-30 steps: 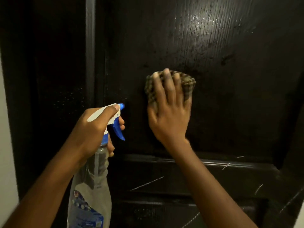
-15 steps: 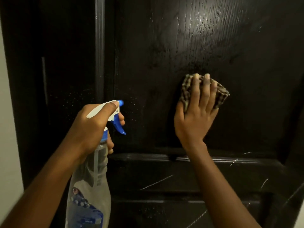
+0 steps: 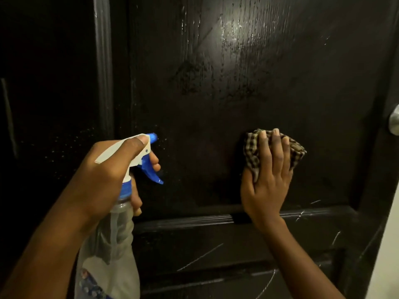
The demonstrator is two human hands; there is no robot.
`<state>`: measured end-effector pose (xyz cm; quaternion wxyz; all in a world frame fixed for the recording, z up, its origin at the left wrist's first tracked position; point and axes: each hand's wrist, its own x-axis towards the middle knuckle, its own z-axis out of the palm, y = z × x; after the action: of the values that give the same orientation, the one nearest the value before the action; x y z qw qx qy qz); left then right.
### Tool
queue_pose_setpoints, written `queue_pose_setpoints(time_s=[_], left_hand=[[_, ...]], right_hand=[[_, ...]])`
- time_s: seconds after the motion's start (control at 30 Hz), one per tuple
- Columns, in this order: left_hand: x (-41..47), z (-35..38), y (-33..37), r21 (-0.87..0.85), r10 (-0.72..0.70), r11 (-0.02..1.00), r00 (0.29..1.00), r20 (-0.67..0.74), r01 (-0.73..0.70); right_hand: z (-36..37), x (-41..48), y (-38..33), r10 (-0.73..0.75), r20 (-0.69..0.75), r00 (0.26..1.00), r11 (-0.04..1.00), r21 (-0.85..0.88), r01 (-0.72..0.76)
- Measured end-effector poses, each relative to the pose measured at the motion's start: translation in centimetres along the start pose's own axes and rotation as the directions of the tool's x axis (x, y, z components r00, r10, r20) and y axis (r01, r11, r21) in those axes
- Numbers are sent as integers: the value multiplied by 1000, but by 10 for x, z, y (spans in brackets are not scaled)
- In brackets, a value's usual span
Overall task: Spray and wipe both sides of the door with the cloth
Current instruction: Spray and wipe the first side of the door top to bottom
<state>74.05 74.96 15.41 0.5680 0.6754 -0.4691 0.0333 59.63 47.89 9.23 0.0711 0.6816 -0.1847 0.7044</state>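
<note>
Right grip (image 3: 267, 186), fingers flat, just slid the checked cloth (image 3: 251, 152) toward 3 o'clock across the door (image 3: 216, 104). Left grip (image 3: 101, 175) is clamped round the spray bottle (image 3: 112, 244). Panel's getting covered.

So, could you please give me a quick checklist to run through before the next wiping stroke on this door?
1. Cloth pressed against the door under the right hand: ok.
2. Spray bottle gripped at its neck by the left hand: ok.
3. Nozzle aimed at the door, away from the cloth: ok.
4. Wet streaks on the upper panel wiped off: not ok, they shine above the cloth.
5. Door knob clear of the cloth: ok, it sits apart at the right edge.
6. Other side of the door wiped: cannot tell.
</note>
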Motion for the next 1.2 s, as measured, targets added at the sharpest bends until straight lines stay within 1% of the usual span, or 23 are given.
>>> queue_pose_setpoints(time_s=[0.03,0.07,0.13,0.17,0.37,0.47,0.6,0.7,0.77,0.9,0.97,1.03,1.1,1.2], left_hand=[[2,0,-3,-6,-4,1000,1000,-2,4],[2,-1,-5,21,3,1000,1000,13,-3],[0,3,-9,108,14,994,1000,18,-16],[-2,7,-9,104,7,994,1000,2,-8],[-40,40,41,-98,-132,988,985,-112,122],[-57,51,47,-118,-164,982,976,-144,148],[-68,49,42,-150,-206,971,970,-132,186],[-71,43,36,-149,-199,972,972,-122,180],[-71,40,31,-139,-198,973,973,-116,182],[-71,21,24,-126,-207,973,974,-91,195],[-72,6,22,-147,-189,974,977,-99,174],[-74,-11,22,-169,-160,976,980,-116,140],[-75,-28,21,-184,-135,977,982,-129,110],[-74,-47,17,-188,-141,975,983,-118,118]], right_hand=[[-1,4,-3,36,-4,999,999,17,-35],[2,3,-5,34,3,999,999,17,-34],[4,-5,-9,-16,29,999,1000,-8,16],[3,-6,-5,-34,39,999,999,-15,35],[2,-3,-3,-47,61,997,999,-18,48],[0,-4,0,-35,75,997,999,-3,35],[-6,-2,-7,14,108,994,998,66,-21],[-9,-1,-7,16,129,992,990,140,-35],[-10,-4,-7,18,145,989,987,158,-42],[-8,-11,-33,89,155,984,981,159,-114],[-1,-12,-58,35,162,986,989,136,-57],[10,-4,-90,-54,172,984,995,97,38],[23,15,-125,-139,149,979,989,71,130],[38,49,-168,-194,102,976,980,57,188]])
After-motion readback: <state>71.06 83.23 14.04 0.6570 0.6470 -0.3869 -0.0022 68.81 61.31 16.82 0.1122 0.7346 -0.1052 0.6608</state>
